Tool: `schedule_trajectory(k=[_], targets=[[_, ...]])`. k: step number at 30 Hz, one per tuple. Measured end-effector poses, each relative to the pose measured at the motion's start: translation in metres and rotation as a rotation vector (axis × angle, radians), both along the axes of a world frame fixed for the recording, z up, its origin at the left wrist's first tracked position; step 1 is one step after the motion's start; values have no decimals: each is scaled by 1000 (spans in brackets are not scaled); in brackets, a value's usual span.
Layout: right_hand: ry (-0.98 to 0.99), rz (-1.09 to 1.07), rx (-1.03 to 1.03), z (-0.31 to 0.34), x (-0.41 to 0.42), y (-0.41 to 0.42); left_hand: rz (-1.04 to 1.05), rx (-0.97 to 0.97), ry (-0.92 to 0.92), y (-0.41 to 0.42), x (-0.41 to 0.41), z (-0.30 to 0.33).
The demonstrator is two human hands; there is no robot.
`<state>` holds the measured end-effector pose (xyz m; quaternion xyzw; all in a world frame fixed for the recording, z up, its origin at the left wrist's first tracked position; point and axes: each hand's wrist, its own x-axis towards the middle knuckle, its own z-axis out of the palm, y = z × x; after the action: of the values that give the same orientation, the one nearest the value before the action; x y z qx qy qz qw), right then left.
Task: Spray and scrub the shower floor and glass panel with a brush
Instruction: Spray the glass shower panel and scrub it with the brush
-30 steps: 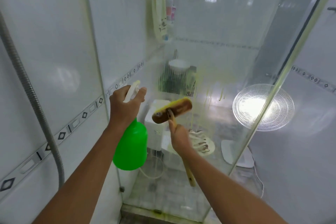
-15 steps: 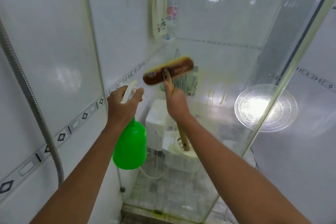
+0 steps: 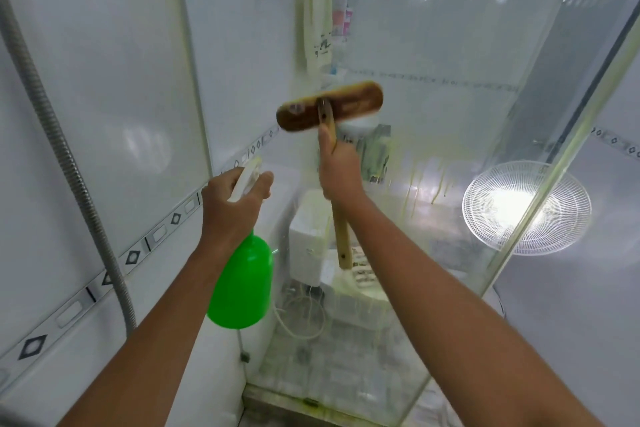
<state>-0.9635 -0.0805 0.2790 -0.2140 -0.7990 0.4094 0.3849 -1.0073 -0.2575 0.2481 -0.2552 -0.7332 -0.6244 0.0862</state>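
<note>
My right hand [image 3: 337, 166] grips the wooden handle of a scrub brush [image 3: 330, 104], whose brown head lies flat against the glass panel [image 3: 433, 135] at about chest height. Yellowish streaks of cleaner run down the glass below the brush. My left hand [image 3: 232, 199] holds the white trigger head of a green spray bottle [image 3: 242, 284], which hangs upright beside the left wall. The shower floor [image 3: 277, 406] shows only as a narrow strip at the bottom, by the metal sill.
A grey shower hose [image 3: 65, 156] runs down the tiled wall on the left. Through the glass I see a towel [image 3: 317, 21] on a bar, a toilet tank [image 3: 306, 236], cords on the floor and a white fan [image 3: 526, 208]. The panel's corner edge [image 3: 540, 191] slants on the right.
My right hand has swept the brush up the glass, from level with the toilet tank to well above it. The left hand with the bottle has barely moved.
</note>
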Motion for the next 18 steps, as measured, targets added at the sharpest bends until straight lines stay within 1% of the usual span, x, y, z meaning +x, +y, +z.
schedule_trajectory(k=[1,3,6,9,11,12,14,18], targets=[[21,7,11,11,-3,3,-5,-3,0,1,1,-1],[20,12,14,5,-5,9,-21,-5,10,4,4,-1],[-46,-16,-13,-64,5,11,-37,1,31,10,8,-2],[-228,-21,-109,-146,36,8,-47,-16,37,14,7,-4],[-308,-58,-101,-178,53,10,-60,-18,29,17,7,-5],[-309,-70,-97,-178,58,14,-67,-20,28,20,8,-5],[-244,-69,-104,-151,60,24,-85,-31,30,27,9,-5],[32,-111,-107,-38,70,46,-151,-47,41,49,22,-6]])
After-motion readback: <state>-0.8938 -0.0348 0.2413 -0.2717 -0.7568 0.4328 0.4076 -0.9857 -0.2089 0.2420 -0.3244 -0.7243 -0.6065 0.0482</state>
